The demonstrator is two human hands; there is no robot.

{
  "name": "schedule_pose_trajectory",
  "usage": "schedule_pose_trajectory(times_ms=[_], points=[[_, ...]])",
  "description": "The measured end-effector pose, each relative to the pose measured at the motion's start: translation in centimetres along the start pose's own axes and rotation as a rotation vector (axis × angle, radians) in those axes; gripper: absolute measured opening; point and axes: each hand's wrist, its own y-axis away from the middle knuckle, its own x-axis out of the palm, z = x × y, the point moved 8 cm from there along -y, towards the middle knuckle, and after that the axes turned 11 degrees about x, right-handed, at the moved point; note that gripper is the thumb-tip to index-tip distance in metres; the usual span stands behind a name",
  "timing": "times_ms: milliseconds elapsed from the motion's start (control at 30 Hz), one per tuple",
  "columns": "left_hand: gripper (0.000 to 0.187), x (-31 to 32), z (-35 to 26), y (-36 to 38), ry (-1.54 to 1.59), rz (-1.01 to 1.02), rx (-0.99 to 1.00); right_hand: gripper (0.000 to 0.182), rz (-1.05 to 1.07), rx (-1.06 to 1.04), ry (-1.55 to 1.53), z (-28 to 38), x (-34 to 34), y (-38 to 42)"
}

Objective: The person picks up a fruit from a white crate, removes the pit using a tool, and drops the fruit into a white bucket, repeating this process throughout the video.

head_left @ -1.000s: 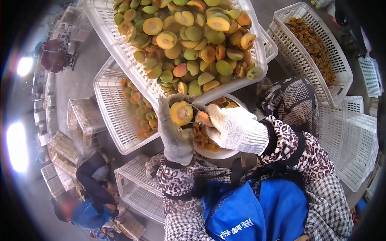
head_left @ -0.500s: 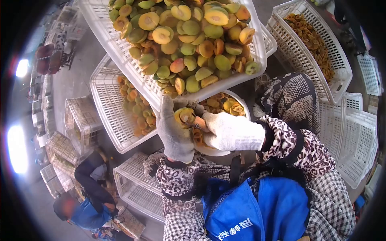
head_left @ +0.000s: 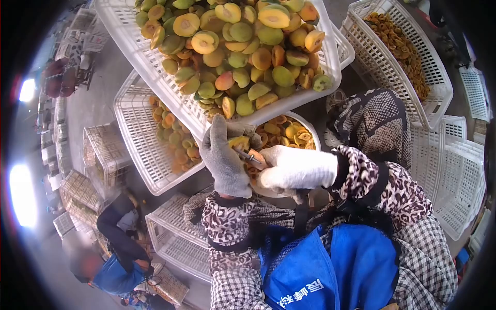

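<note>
1. Near the middle, the gray-gloved left hand (head_left: 225,163) cups a yellow fruit piece (head_left: 239,142).
2. Just right, the white-gloved right hand (head_left: 297,166) closes around a wooden-handled tool (head_left: 257,158), its metal tip (head_left: 242,154) at the fruit piece.
3. Below both hands sits a white basin (head_left: 310,127) of cut fruit (head_left: 288,134).
4. Beyond, a large white crate (head_left: 128,31) holds green and yellow halves (head_left: 240,32).
5. Far right, another crate (head_left: 382,70) holds orange pieces (head_left: 400,49).

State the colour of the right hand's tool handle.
The tool handle is orange-brown, seen best in the head view.
</note>
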Motion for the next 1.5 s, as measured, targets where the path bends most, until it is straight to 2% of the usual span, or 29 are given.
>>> schedule_pose_trajectory(times_ms=[67, 100, 167, 267, 333, 433, 467, 500, 533, 567, 633, 667, 700, 733, 800, 900, 967, 1000, 1033, 1067, 1100, 1167, 1200, 1267, 1300, 1333, 1367, 1433, 1500], points=[[0.048, 0.0, -0.2, -0.3, -0.014, 0.036, 0.055, 0.016, 0.307, 0.085, -0.232, -1.2, 1.4, -0.5], [0.046, 0.0, 0.0, -0.4, -0.001, 0.050, 0.030, 0.016, 0.306, 0.084, -0.234, -1.7, 1.2, -0.9], [0.045, 0.2, 0.0, -0.3, 0.010, 0.062, 0.010, 0.016, 0.555, 0.205, -0.613, -2.6, 2.6, -1.1], [0.036, 0.7, 0.0, 0.6, 0.222, 0.046, -0.107, 0.017, 0.482, 0.185, -0.557, -3.0, 2.6, -1.2], [0.037, 2.0, 1.0, 1.9, 0.646, 0.039, -0.413, 0.017, 0.302, 0.225, -0.419, -2.8, 1.7, -0.8], [0.031, 0.1, 1.3, 0.5, 0.806, 0.108, -0.318, 0.018, 0.444, 0.066, -0.197, -2.8, 2.7, -0.5], [0.028, -1.6, 0.8, -0.8, 1.046, -0.003, -0.309, 0.018, 0.403, 0.152, -0.103, -2.1, 2.5, 1.2], [0.023, -4.4, -1.8, -1.5, 0.527, -0.041, 0.049, 0.034, 0.338, 0.009, 0.086, -2.0, 2.2, 1.3], [0.017, -5.9, -5.4, -1.4, 0.002, -0.084, 0.393, 0.027, 0.085, -0.323, 0.458, -2.6, 0.9, 0.4], [0.017, -6.7, -5.3, -2.3, 0.013, -0.089, 0.406, 0.021, -0.177, -0.654, 0.821, -3.7, 0.4, 0.4], [0.008, -8.2, -9.2, -1.3, -1.185, -0.610, 0.956, 0.014, -0.339, -0.492, 1.626, -6.8, -0.4, -1.0], [0.022, -6.5, -9.5, -1.1, -1.160, -0.487, 1.167, 0.014, -0.480, -0.295, 1.502, -7.5, -2.2, -1.7], [0.024, -4.8, -8.3, -2.0, -1.095, -0.246, 1.150, 0.014, -0.604, -0.099, 1.356, -9.1, -4.2, -2.3], [0.027, -3.2, -6.3, -2.8, -1.024, -0.009, 1.111, 0.015, -0.542, -0.134, 1.167, -11.4, -5.8, -3.1], [0.036, 0.8, -0.2, -5.2, -1.236, 0.464, 1.072, 0.017, -0.670, -0.212, 1.266, -9.5, -5.7, -1.4], [0.032, 2.6, 3.0, -6.9, -1.534, 0.540, 0.965, 0.018, -1.146, 0.116, 2.053, -11.0, -5.2, -1.2], [0.034, 1.7, 2.8, -7.4, -1.535, 0.567, 0.920, 0.018, -0.723, -0.405, 1.314, -8.9, -5.7, 0.4], [0.038, 0.4, 2.8, -7.8, -1.507, 0.525, 0.822, 0.018, -0.722, -0.398, 1.307, -7.2, -5.1, 1.5], [0.043, -0.7, 3.0, -7.8, -1.480, 0.482, 0.719, 0.018, -0.775, -0.409, 1.074, -4.4, -4.8, 2.7], [0.047, -0.8, 0.5, -6.2, -1.178, 0.358, 0.746, 0.019, -0.820, -0.415, 0.839, -2.4, -4.9, 3.5], [0.047, 0.0, -1.0, -4.8, -1.186, 0.371, 0.738, 0.019, -0.817, -0.408, 0.824, -1.1, -4.3, 3.8], [0.040, 0.0, -0.4, -3.4, 0.016, 0.288, 0.024, 0.023, -0.784, -0.530, 0.670, 0.9, -3.4, 4.4], [0.032, 0.7, -0.8, -2.7, 0.167, 0.315, 0.003, 0.023, -0.778, -0.523, 0.658, 0.8, -3.5, 4.1], [0.030, 1.4, -1.1, -1.4, 0.292, 0.328, -0.063, 0.024, -0.874, -0.866, 1.072, 2.1, -0.9, 5.0], [0.028, 1.9, -0.9, -0.8, 0.424, 0.342, -0.121, 0.024, -0.874, -0.860, 1.064, 2.3, -0.6, 4.8], [0.031, 2.3, -1.2, -0.7, 0.346, 0.421, 0.028, 0.025, -0.850, -0.701, 0.927, 2.3, -1.2, 4.0], [0.031, 2.7, -1.3, -0.6, 0.347, 0.423, 0.019, 0.030, -0.822, -0.544, 0.793, 1.9, -2.1, 3.2], [0.036, 3.1, -0.5, -0.1, 0.724, 0.292, -0.229, 0.031, -0.830, -0.568, 0.858, 1.5, -2.0, 2.7], [0.035, 3.0, 0.2, 0.1, 0.808, 0.280, -0.257, 0.031, -0.796, -0.589, 0.845, 2.2, -2.0, 3.1]])
